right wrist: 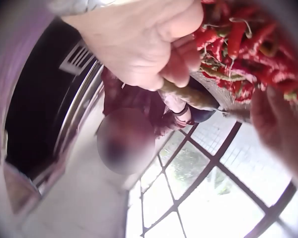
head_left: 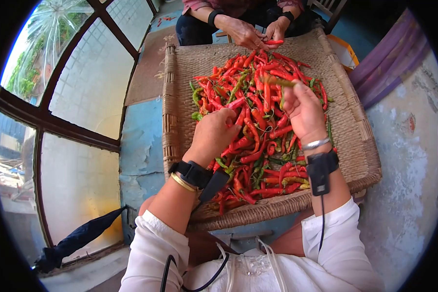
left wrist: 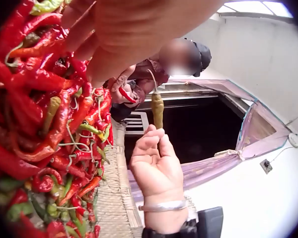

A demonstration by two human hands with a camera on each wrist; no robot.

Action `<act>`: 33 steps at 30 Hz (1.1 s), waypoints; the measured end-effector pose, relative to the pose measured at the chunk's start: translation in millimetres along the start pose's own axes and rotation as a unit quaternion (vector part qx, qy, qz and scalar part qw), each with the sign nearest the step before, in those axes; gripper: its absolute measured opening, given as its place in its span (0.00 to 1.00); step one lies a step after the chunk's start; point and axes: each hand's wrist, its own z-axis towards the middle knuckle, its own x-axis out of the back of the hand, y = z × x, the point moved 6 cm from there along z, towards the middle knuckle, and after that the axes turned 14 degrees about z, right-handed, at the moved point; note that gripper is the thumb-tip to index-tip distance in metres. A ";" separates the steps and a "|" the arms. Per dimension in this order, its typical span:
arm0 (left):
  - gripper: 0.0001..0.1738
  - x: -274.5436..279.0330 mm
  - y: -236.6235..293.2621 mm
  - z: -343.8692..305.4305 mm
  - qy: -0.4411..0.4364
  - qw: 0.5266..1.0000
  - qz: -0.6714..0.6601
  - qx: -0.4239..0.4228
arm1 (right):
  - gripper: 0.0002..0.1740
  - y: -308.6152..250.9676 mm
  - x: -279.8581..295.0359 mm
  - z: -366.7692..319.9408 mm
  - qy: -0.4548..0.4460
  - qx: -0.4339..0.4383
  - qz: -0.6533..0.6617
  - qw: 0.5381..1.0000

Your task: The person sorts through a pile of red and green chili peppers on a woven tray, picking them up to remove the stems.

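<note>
Red peppers (head_left: pixel 258 129), with some green ones among them, lie heaped on a woven tray (head_left: pixel 348 109). My right hand (head_left: pixel 304 112) is raised over the heap's right side and pinches an olive-green pepper (head_left: pixel 279 82) at one end. In the left wrist view that pepper (left wrist: pixel 158 110) stands upright above the fingertips, its stem pointing up. Low over the middle-left of the heap, my left hand (head_left: pixel 214 135) has curled fingers around a red pepper (head_left: pixel 236 103); its fingertips are partly hidden. The right wrist view shows my left hand (right wrist: pixel 283 131) beside the heap.
Across the tray, another person's hands (head_left: pixel 250 36) hold a red pepper (head_left: pixel 274 42). A framed window (head_left: pixel 80 78) is at the left, with a folded dark umbrella (head_left: pixel 85 237) below it. A purple curtain (head_left: pixel 392 56) hangs by the right wall (head_left: pixel 399 146).
</note>
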 end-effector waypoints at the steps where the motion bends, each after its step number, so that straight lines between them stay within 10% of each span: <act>1: 0.17 -0.9 1.1 0.1 -0.005 0.999 0.038 -0.001 | 0.10 -3.4 6.0 2.0 0.052 0.003 0.020 0.998; 8: 0.18 -38.7 -3.8 1.3 -0.065 0.980 0.189 -0.012 | 0.16 34.3 1.3 -18.0 -0.053 -0.222 -0.160 0.960; 13: 0.16 -45.4 -10.3 3.6 -0.065 0.985 0.156 -0.014 | 0.26 51.5 -0.9 -22.5 -0.142 0.014 -0.620 0.771; 18: 0.16 -51.2 -13.6 4.7 -0.119 0.991 0.056 -0.016 | 0.25 56.9 -14.5 -31.2 -0.187 0.056 -0.650 0.734; 21: 0.14 -53.0 -8.0 3.1 -0.140 0.990 0.002 -0.010 | 0.25 68.7 -1.8 -30.7 -0.184 -0.092 -0.657 0.725; 28: 0.13 -37.6 6.3 0.7 -0.178 0.979 -0.095 -0.012 | 0.13 56.8 1.0 -33.5 -0.118 -0.196 -0.495 0.838; 31: 0.12 -33.5 -0.2 3.2 -0.159 0.982 -0.102 -0.013 | 0.08 39.8 -10.2 -39.1 -0.146 -0.176 -0.519 0.824; 33: 0.13 -31.2 -5.0 4.5 -0.131 0.987 -0.093 -0.014 | 0.07 18.8 -25.2 -43.3 -0.235 -0.055 -0.632 0.737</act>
